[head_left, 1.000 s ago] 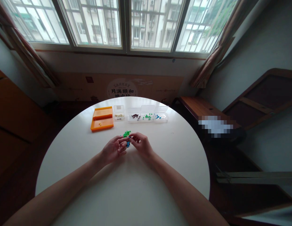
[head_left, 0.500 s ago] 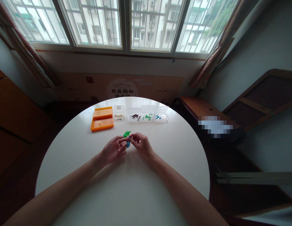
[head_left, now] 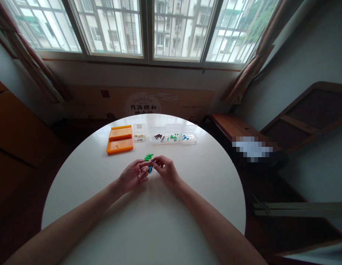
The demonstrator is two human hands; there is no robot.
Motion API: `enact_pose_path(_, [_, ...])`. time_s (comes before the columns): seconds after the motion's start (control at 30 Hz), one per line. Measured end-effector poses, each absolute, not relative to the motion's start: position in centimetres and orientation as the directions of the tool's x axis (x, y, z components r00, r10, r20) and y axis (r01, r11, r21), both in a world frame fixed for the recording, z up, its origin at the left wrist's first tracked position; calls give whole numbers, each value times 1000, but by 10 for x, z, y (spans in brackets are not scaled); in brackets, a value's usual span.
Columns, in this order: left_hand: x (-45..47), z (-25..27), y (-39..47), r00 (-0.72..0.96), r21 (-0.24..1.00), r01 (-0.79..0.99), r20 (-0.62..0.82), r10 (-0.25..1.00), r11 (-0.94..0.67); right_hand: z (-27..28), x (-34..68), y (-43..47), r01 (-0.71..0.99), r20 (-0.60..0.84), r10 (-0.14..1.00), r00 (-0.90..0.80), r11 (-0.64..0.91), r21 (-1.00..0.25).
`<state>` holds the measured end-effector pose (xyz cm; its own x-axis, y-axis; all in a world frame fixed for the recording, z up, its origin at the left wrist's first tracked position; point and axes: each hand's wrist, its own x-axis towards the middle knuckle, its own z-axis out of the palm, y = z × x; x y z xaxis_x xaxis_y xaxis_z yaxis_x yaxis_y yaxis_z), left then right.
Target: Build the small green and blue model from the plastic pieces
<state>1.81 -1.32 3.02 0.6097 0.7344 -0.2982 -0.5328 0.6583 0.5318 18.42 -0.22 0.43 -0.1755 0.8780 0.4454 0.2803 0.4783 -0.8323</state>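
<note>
My left hand [head_left: 135, 172] and my right hand [head_left: 164, 168] meet over the middle of the white table. Between their fingertips is a small assembly of green pieces [head_left: 149, 156] and blue pieces [head_left: 150, 169], with some darker bits. My left hand is turned partly palm up, its index finger stretched to the assembly and the other fingers curled. The thumb and index finger of my right hand pinch at the assembly's right side. Fingers hide the assembly's middle, and its parts are too small to make out.
An orange two-level tray [head_left: 120, 151] with a few small yellowish pieces stands at the back left. Beside it is a clear box [head_left: 139, 129] of pale pieces. Farther right, a clear compartment box [head_left: 173, 142] with raised lids holds brown, green and blue pieces. A wooden bench [head_left: 231, 123] stands beyond the table.
</note>
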Motion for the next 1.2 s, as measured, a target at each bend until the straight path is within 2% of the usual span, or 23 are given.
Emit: enact_pose_path(1.2, [17, 29, -12, 596, 530, -532, -319, 737, 660, 4, 184, -2, 300, 433, 887, -159, 462, -835])
